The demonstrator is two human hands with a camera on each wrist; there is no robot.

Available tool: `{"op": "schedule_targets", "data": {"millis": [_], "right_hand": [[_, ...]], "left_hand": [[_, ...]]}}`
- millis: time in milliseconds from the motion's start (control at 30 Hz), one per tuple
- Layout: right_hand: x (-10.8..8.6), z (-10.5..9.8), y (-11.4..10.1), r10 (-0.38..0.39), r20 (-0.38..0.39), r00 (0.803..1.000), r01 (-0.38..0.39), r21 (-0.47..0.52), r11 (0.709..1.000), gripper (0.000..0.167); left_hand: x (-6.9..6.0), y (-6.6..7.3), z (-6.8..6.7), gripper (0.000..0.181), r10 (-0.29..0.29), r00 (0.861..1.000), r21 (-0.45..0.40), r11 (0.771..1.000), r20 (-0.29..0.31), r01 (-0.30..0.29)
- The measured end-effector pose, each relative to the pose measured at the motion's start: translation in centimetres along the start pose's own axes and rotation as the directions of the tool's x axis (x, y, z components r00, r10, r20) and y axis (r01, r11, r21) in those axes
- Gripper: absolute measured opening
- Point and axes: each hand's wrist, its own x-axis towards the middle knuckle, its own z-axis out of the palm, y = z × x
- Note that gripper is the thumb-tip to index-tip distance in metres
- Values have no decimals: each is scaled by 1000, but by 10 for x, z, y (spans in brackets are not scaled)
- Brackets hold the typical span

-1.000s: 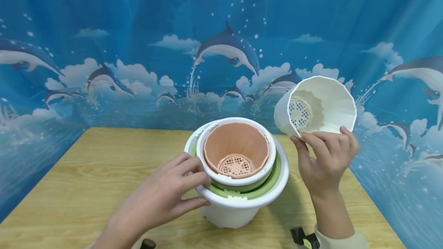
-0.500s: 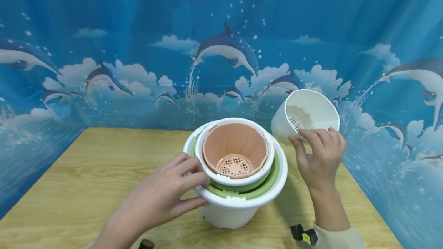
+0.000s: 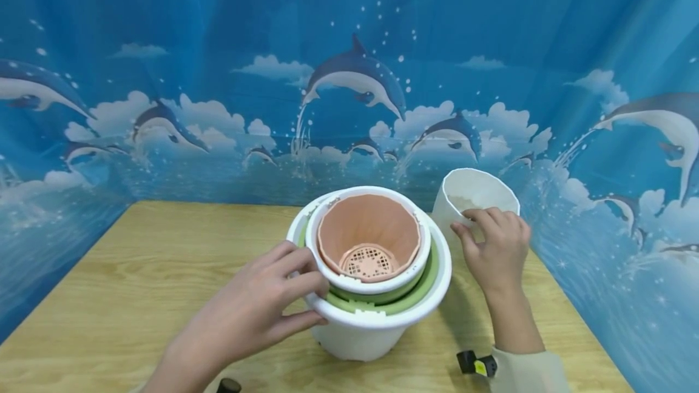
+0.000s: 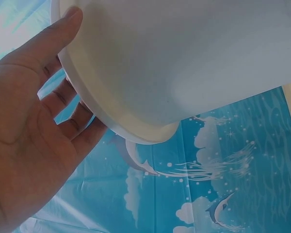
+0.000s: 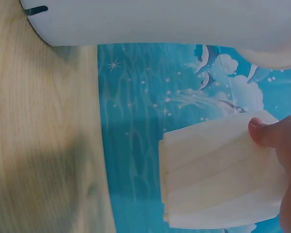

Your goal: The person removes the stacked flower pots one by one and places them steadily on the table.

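A large white flowerpot (image 3: pixel 360 338) stands on the table with smaller pots nested inside it. These are a green flowerpot (image 3: pixel 406 304), a smaller white-rimmed pot (image 3: pixel 371 287) and a terracotta-coloured pot (image 3: pixel 371 220) with a perforated base. My left hand (image 3: pixel 262 296) grips the large pot's rim at its left, thumb beneath and fingers over the edge. My right hand (image 3: pixel 494 250) pinches the near rim of a separate small white flowerpot (image 3: pixel 450 220), right of the stack. In the right wrist view, that small pot (image 5: pixel 218 179) is tilted, its base apart from the table.
The wooden table (image 3: pixel 180 272) extends left and right of the stack. A blue curtain (image 3: pixel 218 35) printed with dolphins closes off the back and sides. Black camera mounts (image 3: pixel 476 364) sit by the wrists.
My right hand has lowered the small white pot and brought it left, nearer the stack. The pot has turned more upright. My left hand has stayed on the large pot's rim.
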Motion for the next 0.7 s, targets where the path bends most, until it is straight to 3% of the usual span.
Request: {"op": "schedule_targets", "data": {"millis": [300, 700], "right_hand": [[-7, 2, 12, 138, 190, 972, -120, -101, 988, 27], [-13, 5, 16, 301, 362, 882, -241, -203, 949, 24]], "left_hand": [[0, 0, 2, 23, 23, 1000, 5, 1000, -20, -23], [0, 0, 2, 23, 24, 1000, 6, 1000, -14, -24]]}}
